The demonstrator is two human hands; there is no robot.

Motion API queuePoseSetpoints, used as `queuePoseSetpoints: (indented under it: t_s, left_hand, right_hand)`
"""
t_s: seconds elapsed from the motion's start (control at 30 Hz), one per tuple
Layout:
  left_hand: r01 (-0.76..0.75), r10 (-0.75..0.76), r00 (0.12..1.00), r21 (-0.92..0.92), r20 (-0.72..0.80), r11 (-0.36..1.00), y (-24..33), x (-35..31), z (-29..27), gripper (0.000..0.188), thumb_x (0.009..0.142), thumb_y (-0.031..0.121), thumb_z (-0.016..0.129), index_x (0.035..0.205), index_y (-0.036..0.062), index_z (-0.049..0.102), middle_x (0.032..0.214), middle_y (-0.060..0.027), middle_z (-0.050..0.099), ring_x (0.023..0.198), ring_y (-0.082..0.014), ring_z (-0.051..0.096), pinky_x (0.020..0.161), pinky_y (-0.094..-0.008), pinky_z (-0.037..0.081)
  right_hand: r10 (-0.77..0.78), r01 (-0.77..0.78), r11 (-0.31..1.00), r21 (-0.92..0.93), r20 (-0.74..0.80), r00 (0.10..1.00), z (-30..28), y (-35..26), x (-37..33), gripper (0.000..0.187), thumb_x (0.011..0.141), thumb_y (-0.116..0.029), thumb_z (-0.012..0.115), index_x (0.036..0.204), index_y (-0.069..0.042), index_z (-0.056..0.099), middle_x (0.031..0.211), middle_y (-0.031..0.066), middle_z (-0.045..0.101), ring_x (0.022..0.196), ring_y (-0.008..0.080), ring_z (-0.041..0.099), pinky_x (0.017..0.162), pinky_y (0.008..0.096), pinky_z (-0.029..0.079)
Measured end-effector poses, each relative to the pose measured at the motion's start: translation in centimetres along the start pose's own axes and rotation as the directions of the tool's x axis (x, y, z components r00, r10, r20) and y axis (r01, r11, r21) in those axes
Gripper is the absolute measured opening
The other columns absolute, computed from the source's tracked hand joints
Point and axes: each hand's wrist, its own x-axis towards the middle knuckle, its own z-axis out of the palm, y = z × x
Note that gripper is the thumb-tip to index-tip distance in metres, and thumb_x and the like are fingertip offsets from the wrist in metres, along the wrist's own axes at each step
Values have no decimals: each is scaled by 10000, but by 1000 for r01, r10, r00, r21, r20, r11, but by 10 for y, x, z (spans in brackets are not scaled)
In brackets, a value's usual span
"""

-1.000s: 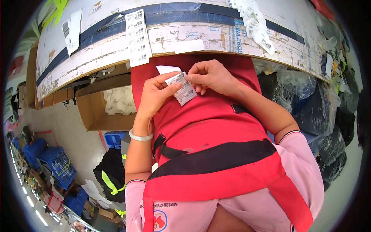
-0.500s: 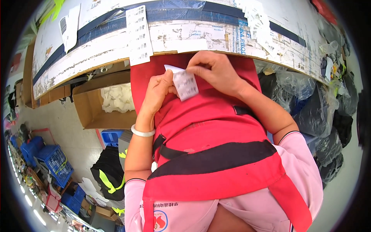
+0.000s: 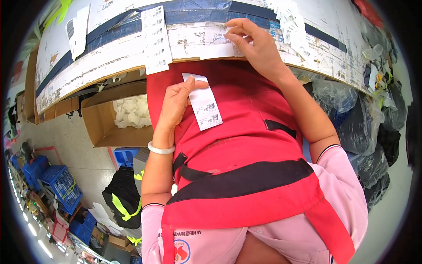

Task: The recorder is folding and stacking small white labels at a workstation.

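Observation:
My left hand is closed on a strip of labels, thumb on top near its upper end. The strip hangs over my red apron; its upper part is blank, and barcodes show at its lower end. My right hand is raised over the front of the work table, thumb and fingers bent together in a pinch. At its fingertips is a thin, see-through label with faint print, hard to tell from the tabletop behind it.
The worn white tabletop carries blue tape, a long barcode label sheet, a blank white strip and a heap of label strips. Below left stands a cardboard box with crumpled white paper. Plastic-wrapped bags crowd the right.
My right hand has moved away from the strip, up and right over the tabletop, with the thin label. The strip in my left hand now hangs straighter and lower, showing a blank stretch.

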Motion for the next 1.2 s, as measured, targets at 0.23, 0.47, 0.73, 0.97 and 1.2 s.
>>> queuePoseSetpoints:
  t_s: [0.23, 0.47, 0.73, 0.97, 1.2]
  left_hand:
    - [18, -18, 1000, -20, -6, 1000, -1, -1, 1, 441, 980, 366, 519, 1004, -39, 691, 879, -94, 686, 749, -129, 654, 658, -238, 529]
    - [11, -11, 1000, -16, -14, 1000, 1, 0, 1, 438, 979, 364, 521, 1011, -41, 686, 882, -94, 685, 752, -132, 655, 666, -244, 534]
    - [16, -17, 1000, -35, -10, 999, 1, 1, 0, 425, 981, 345, 524, 1012, -49, 680, 898, -103, 681, 767, -141, 659, 679, -254, 546]
    - [14, -14, 1000, -41, 0, 999, 0, 1, -1, 414, 983, 331, 523, 1010, -51, 678, 891, -106, 680, 757, -139, 657, 665, -252, 546]
    - [10, -11, 1000, -58, -12, 998, 0, 1, 0, 396, 980, 319, 533, 1005, -48, 678, 873, -97, 678, 735, -128, 652, 641, -243, 536]
  right_hand:
    - [23, -27, 995, -97, -40, 999, 3, -1, -17, 230, 889, -119, 600, 1112, -77, 559, 857, 101, 678, 723, 274, 649, 655, 350, 514]
    - [58, -60, 995, -76, -32, 998, 5, -3, -22, 232, 880, -92, 608, 1105, -64, 558, 822, 98, 662, 699, 236, 642, 646, 332, 512]
    - [113, -109, 976, 190, -11, 994, 4, -7, -15, 179, 882, -169, 655, 999, -34, 637, 769, 49, 644, 652, 110, 601, 603, 255, 493]
    - [381, -491, 827, 275, 368, 848, -3, -8, -3, 191, 901, -192, 645, 935, -4, 651, 742, 27, 632, 636, 68, 587, 536, 197, 486]
    - [413, -547, 792, 272, 421, 808, 2, -6, 4, 193, 893, -194, 651, 926, -4, 652, 738, 32, 637, 624, 81, 604, 516, 199, 492]
